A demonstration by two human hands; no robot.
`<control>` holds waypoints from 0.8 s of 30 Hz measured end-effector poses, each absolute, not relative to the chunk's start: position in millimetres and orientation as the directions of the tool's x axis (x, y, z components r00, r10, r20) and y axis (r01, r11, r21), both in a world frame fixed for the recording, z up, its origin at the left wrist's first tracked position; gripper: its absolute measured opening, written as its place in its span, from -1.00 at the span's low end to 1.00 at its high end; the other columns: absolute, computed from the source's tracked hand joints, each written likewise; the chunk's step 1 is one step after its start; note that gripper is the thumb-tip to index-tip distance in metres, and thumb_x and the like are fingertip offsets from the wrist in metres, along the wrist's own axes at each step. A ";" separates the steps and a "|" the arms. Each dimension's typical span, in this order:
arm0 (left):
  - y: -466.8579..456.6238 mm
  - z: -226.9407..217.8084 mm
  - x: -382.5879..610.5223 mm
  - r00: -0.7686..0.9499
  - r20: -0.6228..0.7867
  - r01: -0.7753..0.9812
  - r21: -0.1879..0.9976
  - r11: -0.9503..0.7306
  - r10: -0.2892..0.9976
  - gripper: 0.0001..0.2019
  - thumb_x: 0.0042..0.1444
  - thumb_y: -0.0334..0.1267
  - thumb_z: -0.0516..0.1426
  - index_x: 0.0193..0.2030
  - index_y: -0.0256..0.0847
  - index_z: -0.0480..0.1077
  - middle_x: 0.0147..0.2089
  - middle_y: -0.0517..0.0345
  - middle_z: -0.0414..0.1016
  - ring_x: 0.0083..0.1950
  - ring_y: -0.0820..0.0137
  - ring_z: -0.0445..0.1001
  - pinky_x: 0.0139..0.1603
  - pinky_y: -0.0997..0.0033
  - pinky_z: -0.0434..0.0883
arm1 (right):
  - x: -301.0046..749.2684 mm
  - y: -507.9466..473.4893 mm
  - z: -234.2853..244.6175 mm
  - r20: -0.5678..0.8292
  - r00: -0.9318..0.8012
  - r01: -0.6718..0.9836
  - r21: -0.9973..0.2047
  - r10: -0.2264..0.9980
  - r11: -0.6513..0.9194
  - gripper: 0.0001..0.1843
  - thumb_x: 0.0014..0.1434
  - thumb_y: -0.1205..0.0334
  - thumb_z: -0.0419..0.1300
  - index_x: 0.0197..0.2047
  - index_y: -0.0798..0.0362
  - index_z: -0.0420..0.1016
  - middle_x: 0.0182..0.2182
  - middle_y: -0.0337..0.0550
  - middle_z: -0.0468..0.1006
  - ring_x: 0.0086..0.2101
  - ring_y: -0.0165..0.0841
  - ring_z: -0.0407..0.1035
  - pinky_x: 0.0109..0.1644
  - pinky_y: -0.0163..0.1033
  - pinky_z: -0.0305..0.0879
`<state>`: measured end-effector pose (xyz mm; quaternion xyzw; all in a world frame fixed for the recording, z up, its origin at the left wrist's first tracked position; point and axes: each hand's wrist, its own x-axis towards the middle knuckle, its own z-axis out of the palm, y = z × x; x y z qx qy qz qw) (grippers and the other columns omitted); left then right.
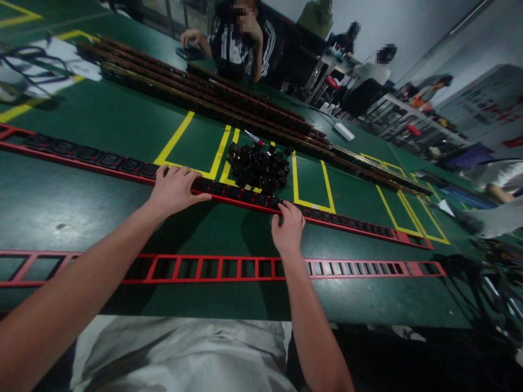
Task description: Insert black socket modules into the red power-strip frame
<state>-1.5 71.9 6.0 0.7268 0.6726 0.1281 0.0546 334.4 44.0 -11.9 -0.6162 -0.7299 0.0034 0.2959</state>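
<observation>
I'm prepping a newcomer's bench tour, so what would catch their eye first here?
Probably the long red strip with black inserts, slanting across the green table, with the left grip and right grip on it. Next, perhaps, the open-slotted red frame nearer the wearer, and the heap of small black parts just beyond the strip.

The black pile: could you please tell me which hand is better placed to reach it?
Probably the right hand: it touches the upper strip close to the black pile, while the left hand, on the same strip, lies farther off.
</observation>
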 end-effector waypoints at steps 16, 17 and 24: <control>71.6 6.5 -0.5 0.058 0.110 0.964 0.251 -0.084 0.992 -0.34 0.18 0.30 0.14 0.24 -0.12 0.50 0.20 -0.17 0.53 0.31 -0.15 0.36 0.42 -0.19 0.08 | 328.6 38.6 -6.8 0.265 -0.258 0.913 -0.247 0.929 0.324 -0.41 0.32 0.28 0.13 0.40 0.02 0.40 0.39 0.12 0.33 0.37 -0.03 0.17 0.45 0.23 0.03; 71.1 7.7 0.2 0.057 0.108 0.964 0.252 -0.083 0.993 -0.34 0.19 0.30 0.14 0.23 -0.13 0.50 0.20 -0.17 0.53 0.31 -0.15 0.36 0.42 -0.19 0.08 | 328.5 38.4 -6.4 0.258 -0.260 0.915 -0.241 0.930 0.323 -0.43 0.32 0.28 0.13 0.38 0.02 0.42 0.39 0.12 0.33 0.37 -0.02 0.17 0.45 0.24 0.03; 68.8 12.5 1.1 0.085 0.088 0.972 0.213 -0.102 0.993 -0.33 0.25 0.29 0.12 0.24 -0.21 0.45 0.22 -0.20 0.51 0.30 -0.09 0.35 0.39 -0.20 0.10 | 328.8 38.4 -6.1 0.240 -0.266 0.918 -0.233 0.934 0.322 -0.38 0.31 0.29 0.15 0.42 -0.01 0.37 0.40 0.12 0.30 0.38 -0.01 0.15 0.46 0.26 0.02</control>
